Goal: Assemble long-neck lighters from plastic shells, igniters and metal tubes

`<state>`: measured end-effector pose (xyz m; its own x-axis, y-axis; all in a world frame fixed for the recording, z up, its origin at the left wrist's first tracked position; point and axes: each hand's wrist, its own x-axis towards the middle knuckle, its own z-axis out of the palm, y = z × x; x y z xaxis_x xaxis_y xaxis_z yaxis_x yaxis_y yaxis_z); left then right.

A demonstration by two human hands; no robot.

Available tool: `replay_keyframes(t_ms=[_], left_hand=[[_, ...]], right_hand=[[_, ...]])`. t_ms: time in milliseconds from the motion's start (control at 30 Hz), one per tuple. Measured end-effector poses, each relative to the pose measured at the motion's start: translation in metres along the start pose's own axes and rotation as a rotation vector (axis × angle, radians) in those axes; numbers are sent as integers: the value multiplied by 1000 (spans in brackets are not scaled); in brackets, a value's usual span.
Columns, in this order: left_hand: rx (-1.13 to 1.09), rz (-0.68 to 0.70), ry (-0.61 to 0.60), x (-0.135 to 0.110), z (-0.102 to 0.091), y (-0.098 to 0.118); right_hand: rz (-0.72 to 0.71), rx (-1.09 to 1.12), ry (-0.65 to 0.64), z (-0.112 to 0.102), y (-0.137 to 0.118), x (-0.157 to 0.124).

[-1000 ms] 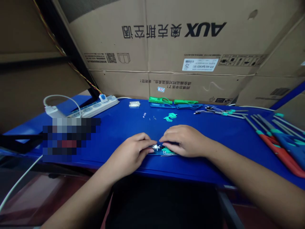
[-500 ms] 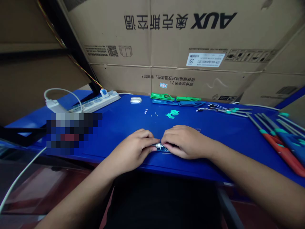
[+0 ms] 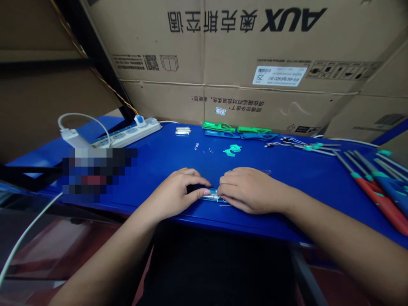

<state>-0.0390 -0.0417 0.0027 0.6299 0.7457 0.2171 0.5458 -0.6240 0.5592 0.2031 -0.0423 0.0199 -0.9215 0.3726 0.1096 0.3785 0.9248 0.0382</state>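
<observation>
A blue lighter housing lies flat near the table's front edge, with a silvery cylinder inside it. My left hand curls around its left end, thumb on the near side and fingertips by the far side. At the right end, my right hand is closed, with its bent fingers pressed together on the housing; its fingertips are partly hidden. Beside these fingers a bit of white wire shows. A thin metal rod lies just in front of the housing.
Green housings and blue housings line the back, near silvery cylinders. Teal plastic pieces and wired parts lie farther right. Long-necked lighters lie at the right edge; a power strip stands left.
My left thumb and forefinger have spread from their pinch at the cylinder, showing more of the blue housing. My right hand stays at the right end. The view has shifted slightly.
</observation>
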Motion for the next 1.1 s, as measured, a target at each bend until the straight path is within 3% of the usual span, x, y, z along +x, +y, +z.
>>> replay_keyframes(t_ms=[267,500,667,900,1100], left_hand=[[10,13,-19,4,4,-3],[-33,-17,-36,4,5,-4],[-31,-17,-16,4,7,-2],[-129,-50,60,0,1,-7],[-131,-40,44,-1,1,-8]], right_hand=[[34,-210,-34,-2,-6,7],[189,-70,77,-4,3,-4],[111,-70,50,-5,-3,-13],[193,-18,2,2,-10,-10],[143,-44,3,-2,-8,-10]])
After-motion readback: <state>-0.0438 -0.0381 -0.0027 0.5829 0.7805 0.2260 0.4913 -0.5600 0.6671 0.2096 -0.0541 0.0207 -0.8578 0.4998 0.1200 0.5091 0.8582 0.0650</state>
